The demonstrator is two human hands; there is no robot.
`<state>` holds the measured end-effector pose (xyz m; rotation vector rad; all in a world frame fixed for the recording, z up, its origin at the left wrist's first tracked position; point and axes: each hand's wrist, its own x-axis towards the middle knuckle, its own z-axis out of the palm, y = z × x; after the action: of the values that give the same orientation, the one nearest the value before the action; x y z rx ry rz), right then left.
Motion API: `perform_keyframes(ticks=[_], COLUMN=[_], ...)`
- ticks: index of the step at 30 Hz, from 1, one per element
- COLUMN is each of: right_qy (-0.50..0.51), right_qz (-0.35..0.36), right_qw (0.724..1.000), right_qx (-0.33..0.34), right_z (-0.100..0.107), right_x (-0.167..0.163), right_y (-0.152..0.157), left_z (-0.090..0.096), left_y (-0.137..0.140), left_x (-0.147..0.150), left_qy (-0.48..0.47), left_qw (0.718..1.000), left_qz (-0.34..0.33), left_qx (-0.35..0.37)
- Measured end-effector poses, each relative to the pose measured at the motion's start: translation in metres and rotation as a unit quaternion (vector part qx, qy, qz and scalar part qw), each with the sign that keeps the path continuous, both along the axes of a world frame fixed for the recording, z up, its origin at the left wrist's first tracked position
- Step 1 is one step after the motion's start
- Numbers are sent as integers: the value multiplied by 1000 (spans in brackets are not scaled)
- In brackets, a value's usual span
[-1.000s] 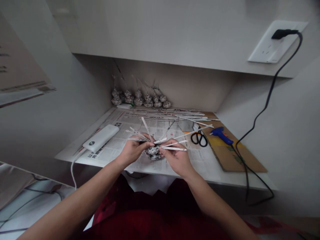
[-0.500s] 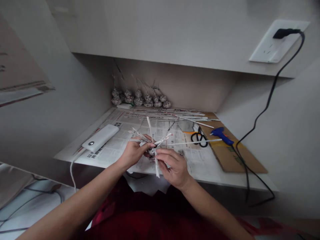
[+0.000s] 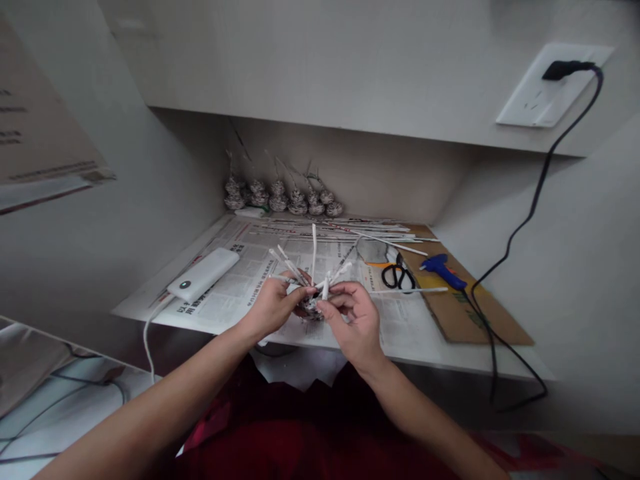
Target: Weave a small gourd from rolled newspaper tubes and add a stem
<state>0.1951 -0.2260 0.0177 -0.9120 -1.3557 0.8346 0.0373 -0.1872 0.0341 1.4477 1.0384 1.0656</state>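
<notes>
A small round weaving of rolled newspaper (image 3: 311,309) is between my hands above the front of the table, with several paper strips fanning up and outward from its rim. My left hand (image 3: 273,303) is closed on its left side, the thumb pressed on the rim and the other fingers behind, partly hidden. On the right, my right hand (image 3: 354,321) pinches a white paper strip (image 3: 325,288) that stands up at the rim. One long strip (image 3: 410,291) reaches right, past the black-handled scissors (image 3: 399,277) to the cardboard.
Several woven paper gourds (image 3: 297,202) line the back wall. Loose paper sticks (image 3: 350,231) lie before them on newspaper. A white power bank (image 3: 204,273) with a cable is at left. A blue glue gun (image 3: 445,270) rests on cardboard (image 3: 480,327), its black cord at right.
The paper strip in my right hand has gone from hanging down in front to standing up at the rim. My right hand has turned with it, and the weaving has shifted slightly right.
</notes>
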Motion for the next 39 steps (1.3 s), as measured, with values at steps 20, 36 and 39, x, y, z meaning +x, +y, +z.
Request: perform_keyframes(ticks=[20,36,39], right_qy=[-172,-348,-356], right_qz=[-56,-100,-110], right_qw=[981,900,895], right_qx=[67,242,245], right_z=[-2,-19,-17], right_x=[4,13,13], right_y=[-9,-12,-11], left_z=[4,-1,-3], left_y=[-1,0,1], left_x=[-1,-1,0], left_qy=[40,62,51], left_qw=[999,998,998], left_qz=[7,28,28], left_qx=[21,15,20])
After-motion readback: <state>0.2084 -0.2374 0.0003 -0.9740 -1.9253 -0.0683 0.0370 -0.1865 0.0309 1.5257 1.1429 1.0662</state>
